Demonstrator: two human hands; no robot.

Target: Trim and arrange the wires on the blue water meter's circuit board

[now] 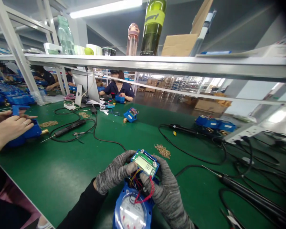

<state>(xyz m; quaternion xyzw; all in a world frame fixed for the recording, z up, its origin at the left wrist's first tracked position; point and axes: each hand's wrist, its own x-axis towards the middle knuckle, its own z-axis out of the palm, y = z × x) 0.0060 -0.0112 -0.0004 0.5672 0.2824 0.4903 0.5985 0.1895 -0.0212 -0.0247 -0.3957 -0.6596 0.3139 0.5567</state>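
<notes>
Both my hands wear grey knitted gloves. Between them is a small circuit board with an LCD display reading digits, set in a blue frame. My left hand grips its left side, thumb on the front edge. On the right side, my right hand holds the same module, its thumb near the lower edge. Red, yellow and black wires run from the module down to a blue water meter with a round clear dial, which lies just below my hands.
A pile of small screws lies beyond my right hand. Black electric screwdrivers with cables lie at right and left. A blue meter stands farther back. At left, a co-worker's hands handle another meter. A shelf spans overhead.
</notes>
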